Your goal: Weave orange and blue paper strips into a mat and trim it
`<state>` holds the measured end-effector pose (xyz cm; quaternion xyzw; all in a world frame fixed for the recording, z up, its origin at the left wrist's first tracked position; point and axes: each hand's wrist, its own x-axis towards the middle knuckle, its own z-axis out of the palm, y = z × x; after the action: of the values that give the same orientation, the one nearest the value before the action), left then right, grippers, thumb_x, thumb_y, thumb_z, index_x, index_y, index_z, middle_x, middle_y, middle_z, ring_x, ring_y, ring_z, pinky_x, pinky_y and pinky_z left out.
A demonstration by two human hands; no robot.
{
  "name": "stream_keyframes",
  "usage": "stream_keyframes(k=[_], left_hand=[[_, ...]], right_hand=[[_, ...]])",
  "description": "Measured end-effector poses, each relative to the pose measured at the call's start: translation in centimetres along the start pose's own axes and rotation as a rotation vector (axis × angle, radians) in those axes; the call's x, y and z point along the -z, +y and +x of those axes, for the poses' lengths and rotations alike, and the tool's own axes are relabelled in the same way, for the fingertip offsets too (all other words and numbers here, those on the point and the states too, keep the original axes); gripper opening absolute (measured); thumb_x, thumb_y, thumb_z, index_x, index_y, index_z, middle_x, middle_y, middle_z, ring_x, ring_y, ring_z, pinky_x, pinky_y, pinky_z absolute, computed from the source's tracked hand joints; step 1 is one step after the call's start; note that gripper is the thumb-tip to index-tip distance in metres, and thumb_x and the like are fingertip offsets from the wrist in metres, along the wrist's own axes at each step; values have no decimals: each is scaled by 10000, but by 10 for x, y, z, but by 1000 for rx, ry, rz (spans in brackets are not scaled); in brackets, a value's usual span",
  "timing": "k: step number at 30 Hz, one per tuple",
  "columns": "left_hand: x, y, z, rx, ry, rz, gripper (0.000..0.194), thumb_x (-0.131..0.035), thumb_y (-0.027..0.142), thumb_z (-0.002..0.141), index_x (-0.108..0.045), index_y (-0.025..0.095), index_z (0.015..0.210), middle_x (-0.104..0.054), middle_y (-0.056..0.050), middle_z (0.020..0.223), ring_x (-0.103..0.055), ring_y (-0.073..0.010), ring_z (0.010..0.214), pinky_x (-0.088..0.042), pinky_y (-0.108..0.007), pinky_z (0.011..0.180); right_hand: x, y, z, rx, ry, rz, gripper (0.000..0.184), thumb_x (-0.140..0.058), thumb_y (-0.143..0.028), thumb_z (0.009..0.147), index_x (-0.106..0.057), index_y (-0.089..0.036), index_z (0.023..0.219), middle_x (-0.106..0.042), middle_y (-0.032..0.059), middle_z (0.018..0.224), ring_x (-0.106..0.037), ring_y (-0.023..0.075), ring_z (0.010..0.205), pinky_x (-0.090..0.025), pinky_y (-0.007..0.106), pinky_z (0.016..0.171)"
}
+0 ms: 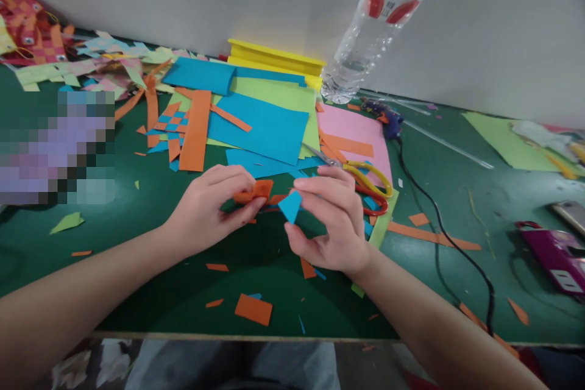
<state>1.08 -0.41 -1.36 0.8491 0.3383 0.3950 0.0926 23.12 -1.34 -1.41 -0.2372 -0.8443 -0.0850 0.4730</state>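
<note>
Between the thumb and fingers of my left hand (214, 207) is a folded orange paper strip (262, 189). My right hand (331, 216) pinches a small blue paper piece (290, 206) just to the right of the orange strip. A narrow gap shows between the two papers. Scissors (365, 186) with yellow and red handles lie just behind my right hand, partly hidden by it. Beyond my hands are blue paper sheets (260, 128) and a wide orange strip (195, 131), with a blue-and-orange woven paper piece (172, 124) beside it.
A clear plastic bottle (365, 42) stands at the back, near a glue gun (384, 116) whose black cord (439, 213) runs down the right side. Paper scraps (253, 309) litter the green table (159, 292). A purple box (553, 256) sits far right; woven paper crafts (31, 24) are back left.
</note>
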Motion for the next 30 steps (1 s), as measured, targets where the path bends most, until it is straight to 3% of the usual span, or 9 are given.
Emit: stream_keyframes(k=[3,7,11,14,17,18,21,26,30], left_hand=[[0,-2,0,52,11,-5,174,-568,252,950,-558,199,785,-658,-13,780,-632,-148,699,-488,-258,649],[1,-2,2,115,41,-45,271,-588,220,926,-493,198,672,-579,15,709,-584,-122,636,-448,-230,580],[2,-2,4,162,30,-43,275,-588,215,920,-512,191,657,-564,17,714,-574,-116,632,-447,-225,586],[3,-2,4,179,26,-36,295,-573,239,929,-508,190,645,-583,12,727,-583,-119,642,-449,-227,596],[4,-2,4,180,23,-24,301,-576,244,928,-492,193,644,-591,15,733,-584,-117,644,-444,-223,591],[4,-2,3,179,24,-21,298,-580,237,925,-485,194,646,-588,18,733,-579,-115,640,-441,-222,588],[5,-1,3,174,21,-31,298,-585,213,920,-465,196,648,-570,27,714,-557,-108,611,-433,-220,575],[3,-2,3,158,15,-73,283,-583,224,930,-480,197,667,-561,21,701,-565,-116,624,-436,-222,569],[1,-2,2,137,9,-94,255,-587,220,929,-513,196,686,-602,9,725,-597,-129,664,-460,-230,601]], right_hand=[[1,1,1,-98,49,-53,460,-590,-208,855,-511,-238,1307,-653,89,1156,-626,252,1060,-516,454,921],[-1,3,1,-290,37,-109,398,-542,-213,902,-495,-241,1296,-617,108,1214,-596,259,1117,-471,465,944],[-4,7,-1,-448,-73,-46,140,-487,-212,962,-592,-253,1045,-696,43,1042,-614,219,1012,-423,459,950],[-6,11,-3,-552,-66,-9,151,-504,-239,974,-571,-246,839,-680,0,852,-609,191,908,-413,444,930],[-7,15,-5,-625,-32,20,86,-558,-258,953,-596,-248,877,-658,5,851,-608,190,887,-449,435,900],[-7,16,-5,-632,-24,33,49,-569,-251,946,-619,-251,945,-661,19,907,-613,197,925,-464,434,899],[-6,15,-4,-570,-7,69,198,-563,-215,938,-637,-253,1117,-645,72,1126,-606,226,1097,-489,449,945],[-2,7,0,-348,-58,50,303,-569,-205,898,-631,-249,1192,-558,122,1387,-543,302,1296,-472,520,1032],[-6,4,0,-234,-143,53,424,-625,-187,853,-570,-220,1273,-650,123,1318,-623,267,1211,-387,537,1124]])
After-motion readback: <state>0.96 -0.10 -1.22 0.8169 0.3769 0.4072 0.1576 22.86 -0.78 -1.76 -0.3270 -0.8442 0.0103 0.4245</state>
